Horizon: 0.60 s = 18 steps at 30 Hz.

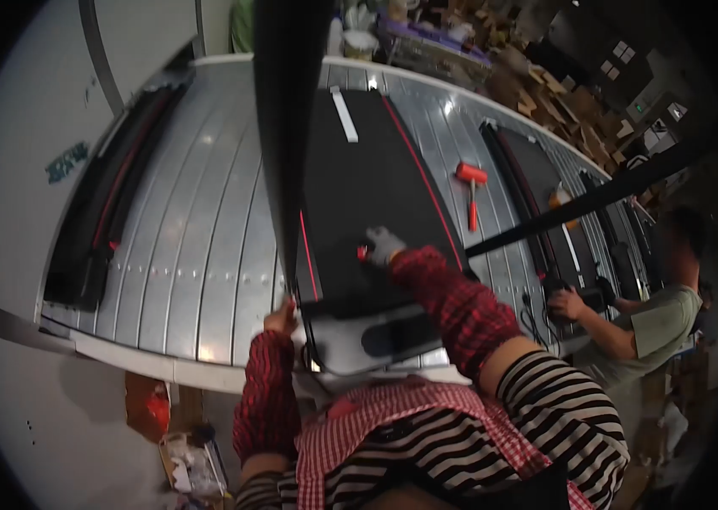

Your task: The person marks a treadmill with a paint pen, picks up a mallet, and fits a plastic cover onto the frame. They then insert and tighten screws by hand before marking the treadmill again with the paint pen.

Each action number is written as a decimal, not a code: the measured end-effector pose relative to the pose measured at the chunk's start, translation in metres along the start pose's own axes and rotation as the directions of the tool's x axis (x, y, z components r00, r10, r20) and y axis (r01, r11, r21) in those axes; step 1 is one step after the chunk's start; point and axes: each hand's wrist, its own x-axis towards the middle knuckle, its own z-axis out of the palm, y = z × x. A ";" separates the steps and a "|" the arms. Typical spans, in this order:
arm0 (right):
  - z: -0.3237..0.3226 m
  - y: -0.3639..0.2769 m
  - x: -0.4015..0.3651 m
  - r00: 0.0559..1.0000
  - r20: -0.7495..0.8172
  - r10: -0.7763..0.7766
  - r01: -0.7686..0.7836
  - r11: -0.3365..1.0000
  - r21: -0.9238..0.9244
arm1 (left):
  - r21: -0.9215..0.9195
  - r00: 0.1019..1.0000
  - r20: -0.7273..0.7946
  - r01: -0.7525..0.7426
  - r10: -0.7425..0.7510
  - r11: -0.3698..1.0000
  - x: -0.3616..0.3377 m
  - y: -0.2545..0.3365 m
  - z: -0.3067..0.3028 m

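In front of me lies a long black treadmill deck (359, 183) with red lines along its sides and a white strip near its far end. My right hand (386, 246), in a grey glove, is over the belt with its fingers closed on a small red object (363, 252) whose kind I cannot make out. My left hand (282, 318) is closed at the deck's near left corner, by the lower end of a dark upright bar (285, 153). What it grips is hidden. A grey end panel with a dark oval (393, 337) lies close to my body.
A red mallet (472, 176) lies right of the deck on the metal slatted table (180, 212). Another black deck (113, 200) is at the left. A second dark bar (597, 197) slants across the right. A co-worker (652, 327) handles another deck (537, 187) there.
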 end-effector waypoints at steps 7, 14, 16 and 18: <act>0.027 -0.021 0.013 0.979 0.181 -0.097 0.139 0.962 -0.235 | -0.756 0.783 0.368 0.566 -0.502 0.328 0.020 -0.014 0.008; 0.037 0.017 -0.048 0.974 -0.031 -0.225 0.226 0.971 0.076 | -0.951 0.832 0.109 0.246 -0.545 0.186 -0.003 0.033 -0.012; 0.031 0.046 -0.076 0.969 -0.167 -0.184 0.239 0.871 0.429 | -0.913 0.854 0.086 0.275 -0.513 0.303 0.001 0.026 -0.015; 0.034 0.090 -0.096 0.891 -0.394 -0.226 0.396 0.810 0.433 | -0.929 0.921 0.061 0.194 -0.386 0.316 0.003 0.011 -0.008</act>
